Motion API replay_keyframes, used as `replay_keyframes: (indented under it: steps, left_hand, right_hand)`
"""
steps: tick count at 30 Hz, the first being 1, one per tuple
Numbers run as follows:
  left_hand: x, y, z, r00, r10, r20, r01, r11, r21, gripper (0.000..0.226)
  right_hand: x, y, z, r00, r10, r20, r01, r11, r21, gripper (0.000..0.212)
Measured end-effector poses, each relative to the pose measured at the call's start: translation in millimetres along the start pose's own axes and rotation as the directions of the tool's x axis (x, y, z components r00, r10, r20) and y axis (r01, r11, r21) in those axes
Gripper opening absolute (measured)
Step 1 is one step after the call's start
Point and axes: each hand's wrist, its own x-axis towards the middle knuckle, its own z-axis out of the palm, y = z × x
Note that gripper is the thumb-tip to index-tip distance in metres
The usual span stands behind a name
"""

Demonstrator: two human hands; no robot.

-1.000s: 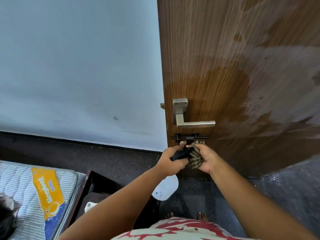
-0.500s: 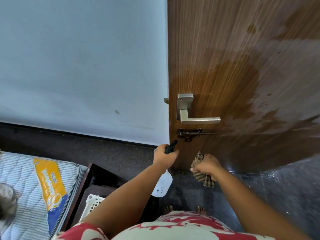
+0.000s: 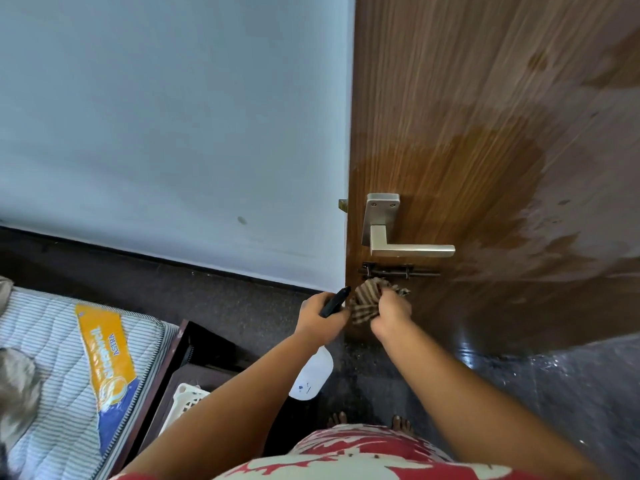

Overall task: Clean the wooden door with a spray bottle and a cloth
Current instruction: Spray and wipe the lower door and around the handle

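Left hand (image 3: 320,317) curled round spray bottle (image 3: 311,372) hanging below it, right hand (image 3: 389,315) beside it bunching striped cloth (image 3: 367,299) against wooden door (image 3: 485,150) under slide bolt (image 3: 398,271); risk of cloth snagging there; door wet-patched, glossy above the hands

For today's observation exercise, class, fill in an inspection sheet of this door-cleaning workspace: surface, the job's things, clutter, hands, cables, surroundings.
Surface: wooden door, dark wet patch around the lever handle; sliding bolt below it.
Job's things: spray bottle, black nozzle toward the door; striped cloth under the bolt.
Clutter: white basket in a dark wooden frame.
Hands: left hand grips the bottle; right hand grips the cloth.
Cables: nothing seen.
Surroundings: pale wall, dark speckled floor, striped mattress with orange label.
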Motion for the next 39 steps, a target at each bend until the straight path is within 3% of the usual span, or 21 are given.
replay_keyframes:
  steps: [3,10,19,26,33,36,39]
  left_hand:
    - [-2.9,0.2,-10.4,1.000,0.003,-0.029,-0.003,1.000,-0.003,0.013]
    - [-2.3,-0.7,-22.7,1.000,-0.012,-0.027,0.012,1.000,-0.020,0.017]
    - [-5.3,8.4,-16.2,1.000,-0.015,0.000,0.015,0.998,-0.063,0.022]
    - [-8.0,7.4,-15.2,1.000,-0.007,0.002,0.007,0.998,-0.060,0.023]
    - [-8.7,13.5,-14.6,1.000,0.006,-0.005,-0.006,0.999,-0.048,0.010]
    - [-8.5,19.1,-16.1,0.999,0.037,-0.005,-0.038,0.997,-0.062,0.012]
    - [-10.3,17.9,-20.6,0.999,0.044,-0.014,-0.045,0.996,-0.071,0.014]
  right_hand:
    - [5.3,1.3,16.6,0.999,0.008,-0.038,-0.009,1.000,-0.028,0.025]
    - [23.5,-0.6,3.7,0.984,0.133,0.118,-0.132,0.991,-0.017,0.023]
    - [25.3,-7.4,10.6,0.982,0.179,0.060,-0.176,0.983,-0.053,0.030]
    - [27.3,-4.7,-0.5,0.997,0.073,0.018,-0.068,0.980,-0.184,0.032]
    - [30.5,-11.5,-4.9,0.958,0.277,0.073,-0.262,0.950,-0.168,0.028]
    - [28.9,-2.8,-13.8,0.955,0.296,0.005,-0.291,0.942,-0.165,0.036]
    - [29.3,18.5,-15.7,0.932,0.356,0.072,-0.354,0.935,-0.032,0.039]
